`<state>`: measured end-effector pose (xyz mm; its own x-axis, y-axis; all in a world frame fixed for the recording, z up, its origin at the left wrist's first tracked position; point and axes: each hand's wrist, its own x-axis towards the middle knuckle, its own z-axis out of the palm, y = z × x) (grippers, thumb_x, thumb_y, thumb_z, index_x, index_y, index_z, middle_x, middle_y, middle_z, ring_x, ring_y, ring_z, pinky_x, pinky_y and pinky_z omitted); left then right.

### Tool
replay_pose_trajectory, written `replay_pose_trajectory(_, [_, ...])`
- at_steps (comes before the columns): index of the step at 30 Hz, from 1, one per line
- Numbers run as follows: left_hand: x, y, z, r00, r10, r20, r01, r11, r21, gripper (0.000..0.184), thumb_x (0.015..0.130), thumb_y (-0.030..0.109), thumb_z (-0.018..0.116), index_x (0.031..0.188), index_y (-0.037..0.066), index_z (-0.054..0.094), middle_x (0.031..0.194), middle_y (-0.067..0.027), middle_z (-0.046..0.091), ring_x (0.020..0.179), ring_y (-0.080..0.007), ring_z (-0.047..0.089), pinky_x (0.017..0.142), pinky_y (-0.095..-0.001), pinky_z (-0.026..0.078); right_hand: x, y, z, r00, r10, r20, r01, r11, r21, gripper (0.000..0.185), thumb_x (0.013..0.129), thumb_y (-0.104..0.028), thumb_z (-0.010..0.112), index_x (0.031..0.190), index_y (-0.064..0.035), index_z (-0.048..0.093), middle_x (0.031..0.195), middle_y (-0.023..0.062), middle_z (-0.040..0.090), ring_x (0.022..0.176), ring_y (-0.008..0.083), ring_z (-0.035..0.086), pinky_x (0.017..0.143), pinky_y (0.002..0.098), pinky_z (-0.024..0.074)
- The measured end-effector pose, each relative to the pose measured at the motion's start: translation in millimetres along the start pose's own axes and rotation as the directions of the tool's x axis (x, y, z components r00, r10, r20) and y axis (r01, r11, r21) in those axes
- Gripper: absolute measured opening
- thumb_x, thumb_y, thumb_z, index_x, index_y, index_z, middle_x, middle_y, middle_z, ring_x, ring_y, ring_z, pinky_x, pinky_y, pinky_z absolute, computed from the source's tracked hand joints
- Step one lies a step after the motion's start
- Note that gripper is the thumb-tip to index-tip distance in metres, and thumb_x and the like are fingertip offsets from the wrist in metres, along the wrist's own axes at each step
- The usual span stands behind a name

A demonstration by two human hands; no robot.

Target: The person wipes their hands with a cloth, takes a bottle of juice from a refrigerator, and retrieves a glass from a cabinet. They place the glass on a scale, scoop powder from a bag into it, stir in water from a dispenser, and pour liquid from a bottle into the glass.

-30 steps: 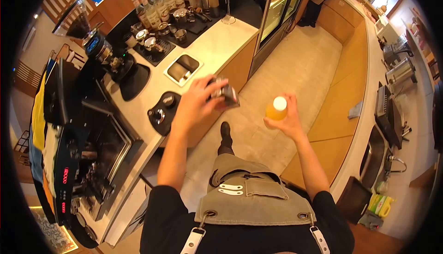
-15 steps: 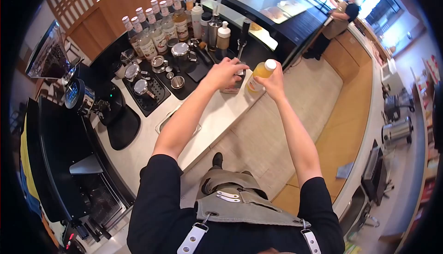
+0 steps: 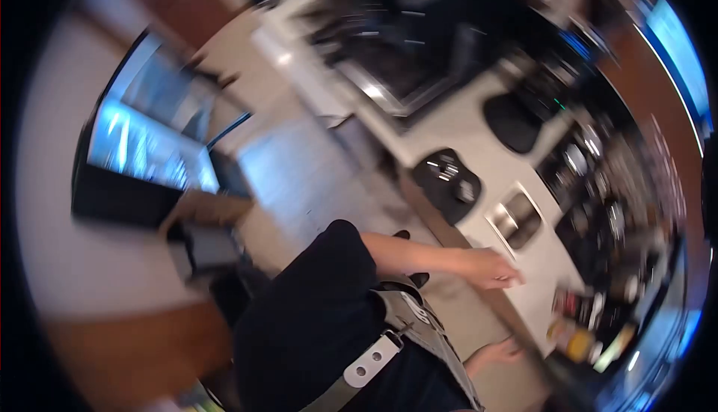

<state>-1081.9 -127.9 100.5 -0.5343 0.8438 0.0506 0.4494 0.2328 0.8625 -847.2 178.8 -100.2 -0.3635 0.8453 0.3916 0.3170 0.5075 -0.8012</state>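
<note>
Motion blur smears the whole view. My left hand (image 3: 491, 270) is over the front of the pale counter, its fingers partly curled and too smeared to read. My right hand (image 3: 499, 353) hangs lower, by the counter's front edge, with its fingers loosely stretched and nothing seen in them. The bottle of yellow liquid with a white cap (image 3: 572, 341) is at the counter's end, apart from both hands. Beside it is a dark and red box-like item (image 3: 572, 306), too blurred to name.
A recessed steel tray (image 3: 516, 220) and a black mat (image 3: 446, 185) with small metal items lie along the counter (image 3: 479, 139). Blurred bottles and metal jugs (image 3: 583, 154) line its back. A lit display fridge (image 3: 146, 146) stands across the floor (image 3: 299, 176).
My view has swung sharply left. My right hand has let go of the yellow bottle, which now stands at the counter's end. Both hands have drawn back from it.
</note>
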Motion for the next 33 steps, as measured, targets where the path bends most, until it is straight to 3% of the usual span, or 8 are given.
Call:
replay_pose_trajectory(2, [-107.9,-37.9,-6.6,0.978,-0.136,-0.157,0.136,0.991,-0.01,0.034,0.104,0.026,0.053,0.135,0.015,0.061,0.121,-0.0162,0.069,0.114,-0.0369,0.065,0.092,-0.0509,0.053,-78.4,24.3,26.0,0.878,0.112,0.465,-0.075,0.993,-0.096,0.071,0.095,-0.025,0.076,0.148,0.0038,0.038,0.144,0.0237,0.046,0.127,0.0367,0.053,0.105,0.0482,0.0496])
replay_pose_trajectory(4, [-219.9,-79.2,3.8,0.872,-0.378,-0.311,0.421,0.903,0.083,0.039,0.099,0.026,0.059,0.136,0.013,0.061,0.123,-0.0194,0.069,0.118,-0.0396,0.063,0.1,-0.0525,0.05,-132.1,15.3,61.7,0.511,0.253,0.821,-0.113,0.967,-0.228,0.066,0.095,-0.025,0.075,0.145,0.0026,0.041,0.14,0.022,0.048,0.124,0.0351,0.054,0.102,0.0472,0.0502])
replay_pose_trajectory(6, [-318.5,-87.0,-8.5,0.67,-0.72,-0.18,0.738,0.622,0.26,0.048,0.095,0.028,0.064,0.14,0.012,0.058,0.127,-0.0203,0.067,0.12,-0.0398,0.062,0.102,-0.0504,0.051,-164.7,-7.6,102.0,0.178,0.291,0.94,-0.063,0.957,-0.284,0.062,0.095,-0.024,0.074,0.143,0.0015,0.044,0.136,0.0203,0.05,0.12,0.0335,0.055,0.099,0.0461,0.0509])
replay_pose_trajectory(10, [-488.9,-81.4,-1.5,0.223,-0.799,-0.558,0.845,0.444,-0.298,0.051,0.096,0.034,0.066,0.14,0.01,0.057,0.129,-0.0207,0.066,0.12,-0.0401,0.062,0.1,-0.0499,0.051,-237.0,-60.6,178.0,-0.199,0.361,0.911,0.108,0.932,-0.346,0.053,0.096,-0.024,0.073,0.138,-0.0009,0.05,0.129,0.0169,0.055,0.113,0.0303,0.058,0.092,0.0441,0.0522])
replay_pose_trajectory(16, [-679.5,-70.0,11.6,-0.055,-0.825,-0.563,0.747,0.34,-0.571,0.056,0.096,0.037,0.067,0.14,0.005,0.056,0.131,-0.022,0.065,0.119,-0.0398,0.062,0.1,-0.0473,0.051,-331.6,-107.6,291.2,-0.486,0.309,0.818,0.376,0.918,-0.124,0.04,0.096,-0.023,0.071,0.13,-0.0044,0.059,0.117,0.0117,0.062,0.103,0.0255,0.063,0.082,0.0409,0.0542])
replay_pose_trajectory(22, [-835.3,-43.7,1.4,-0.364,-0.71,-0.603,0.588,0.327,-0.74,0.056,0.096,0.036,0.068,0.139,0.002,0.057,0.134,-0.0237,0.064,0.124,-0.0405,0.06,0.104,-0.0463,0.049,-547.5,-349.0,322.9,-0.514,0.057,0.856,-0.13,0.981,-0.143,0.027,0.097,-0.018,0.07,0.121,-0.007,0.065,0.101,0.0033,0.065,0.091,0.0152,0.062,0.074,0.0308,0.0524])
replay_pose_trajectory(24, [-876.6,-42.4,-4.6,-0.473,-0.67,-0.572,0.533,0.299,-0.791,0.056,0.097,0.036,0.067,0.14,0.002,0.057,0.137,-0.0235,0.063,0.127,-0.0398,0.059,0.106,-0.0453,0.048,-606.4,-430.5,319.3,-0.586,-0.1,0.804,-0.04,0.995,0.095,0.024,0.099,-0.014,0.068,0.121,-0.0056,0.064,0.091,-0.0019,0.063,0.083,0.0078,0.059,0.069,0.0242,0.0495])
replay_pose_trajectory(33, [-983.1,-124.2,-46.3,-0.589,-0.698,-0.408,0.389,0.198,-0.9,0.06,0.096,0.04,0.068,0.14,0.0,0.057,0.134,-0.0246,0.064,0.124,-0.0411,0.061,0.106,-0.0451,0.048,-867.1,-636.8,381.6,-0.791,-0.319,0.522,0.018,0.841,0.54,0.023,0.099,-0.015,0.069,0.117,-0.0009,0.066,0.103,0.0039,0.07,0.094,0.0119,0.064,0.084,0.0275,0.0519])
